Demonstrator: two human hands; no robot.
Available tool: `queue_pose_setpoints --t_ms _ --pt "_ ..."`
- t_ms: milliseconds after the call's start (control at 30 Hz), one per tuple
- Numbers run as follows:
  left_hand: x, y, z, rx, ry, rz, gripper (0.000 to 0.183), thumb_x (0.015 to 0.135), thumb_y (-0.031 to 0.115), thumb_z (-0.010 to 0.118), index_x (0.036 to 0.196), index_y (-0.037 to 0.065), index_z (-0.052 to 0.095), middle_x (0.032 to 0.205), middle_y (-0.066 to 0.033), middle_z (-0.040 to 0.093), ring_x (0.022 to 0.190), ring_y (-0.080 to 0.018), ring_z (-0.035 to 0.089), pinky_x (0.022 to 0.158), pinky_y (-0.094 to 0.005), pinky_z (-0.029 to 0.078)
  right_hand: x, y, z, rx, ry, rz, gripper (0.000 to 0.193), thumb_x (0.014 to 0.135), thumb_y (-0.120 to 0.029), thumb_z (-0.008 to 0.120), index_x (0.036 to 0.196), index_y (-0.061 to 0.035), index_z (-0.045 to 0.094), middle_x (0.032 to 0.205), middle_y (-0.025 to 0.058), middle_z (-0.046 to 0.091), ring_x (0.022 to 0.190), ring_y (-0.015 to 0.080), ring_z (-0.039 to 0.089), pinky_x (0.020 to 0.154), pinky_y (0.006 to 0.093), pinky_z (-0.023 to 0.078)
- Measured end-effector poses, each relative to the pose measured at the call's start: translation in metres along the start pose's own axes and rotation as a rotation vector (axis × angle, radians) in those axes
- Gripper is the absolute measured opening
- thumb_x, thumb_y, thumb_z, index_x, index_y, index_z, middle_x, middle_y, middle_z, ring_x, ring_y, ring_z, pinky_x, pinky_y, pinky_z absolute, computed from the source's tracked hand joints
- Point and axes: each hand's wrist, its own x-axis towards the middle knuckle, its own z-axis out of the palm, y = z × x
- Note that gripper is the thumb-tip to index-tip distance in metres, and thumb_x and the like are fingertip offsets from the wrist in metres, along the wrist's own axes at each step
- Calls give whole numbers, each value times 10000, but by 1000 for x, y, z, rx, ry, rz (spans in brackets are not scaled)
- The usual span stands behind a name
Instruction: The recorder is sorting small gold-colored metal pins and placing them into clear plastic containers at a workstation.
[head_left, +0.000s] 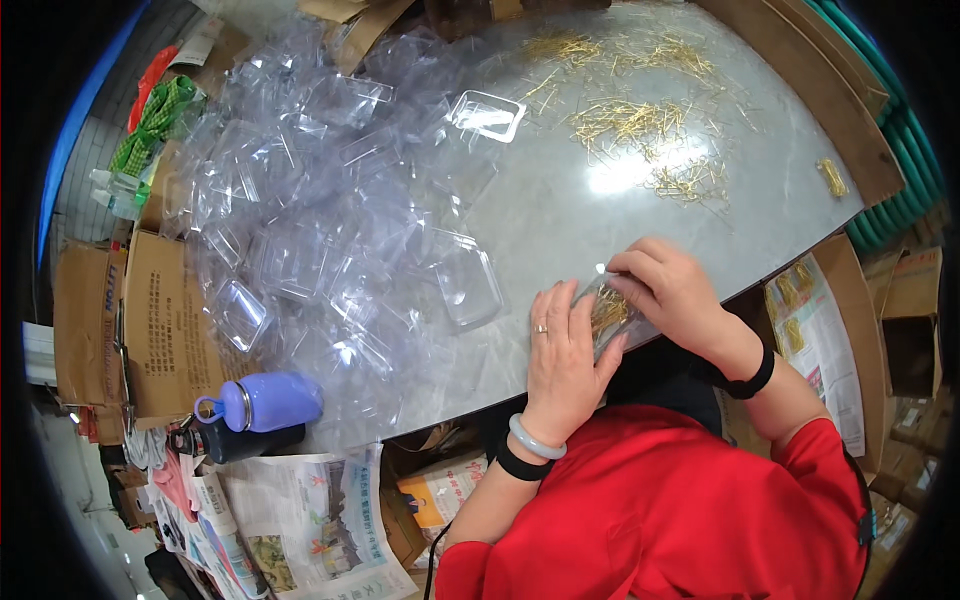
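Observation:
A small transparent plastic box [611, 312] with thin gold metal pins inside is held between my hands at the table's near edge. My left hand [566, 345] wraps its left side, fingers pointing away from me and thumb along the near side. From the right, my right hand [668, 290] closes its fingers and thumb on the box's far and right edge, so part of the box is hidden. Beyond my hands, loose piles of gold pins [630, 125] lie spread on the grey table [540, 215].
A big heap of transparent plastic boxes [310, 190] covers the table's left. A purple bottle [270, 402] lies at the near left edge. Cardboard [840, 110] borders the right side; one gold bundle [831, 178] lies near it. A newspaper-lined carton [835, 340] stands by my right arm.

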Motion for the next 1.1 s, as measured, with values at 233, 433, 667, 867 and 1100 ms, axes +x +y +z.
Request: queue_pose_setpoints --t_ms 233,433,667,867,1100 --pt "-1 -1 0 2 15 3 588 890 247 746 1339 -30 487 1433 -231 423 1347 -445 398 1154 -546 331 0 -11 -16 378 -174 354 116 908 -100 703 969 -9 663 835 131 640 761 328 634 690 379 516" --pt "0 -2 0 -17 25 10 612 877 249 762 1349 -21 482 1426 -224 437 1342 -433 418 1165 -544 329 -7 -3 -4 223 -45 191 111 925 -98 688 1002 -20 675 850 129 644 772 306 646 681 374 517" --pt "0 -3 0 -54 43 -9 620 866 244 779 1345 -15 483 1422 -220 449 1340 -419 432 1167 -532 338 -7 -8 8 98 -12 95 97 912 -98 689 988 -53 650 898 120 623 804 340 649 663 408 522" --pt "1 -4 0 -52 44 2 625 856 225 786 1345 -15 481 1410 -223 458 1327 -428 445 1160 -540 346 -3 4 8 -3 32 60 113 896 -111 706 950 -56 622 874 121 599 772 358 630 644 427 507" --pt "-1 -5 1 -37 48 -1 633 842 211 794 1346 -13 482 1399 -223 469 1320 -423 453 1162 -552 344 -5 -13 -4 14 -30 87 103 879 -112 722 908 -59 639 849 119 601 745 347 635 642 426 512"
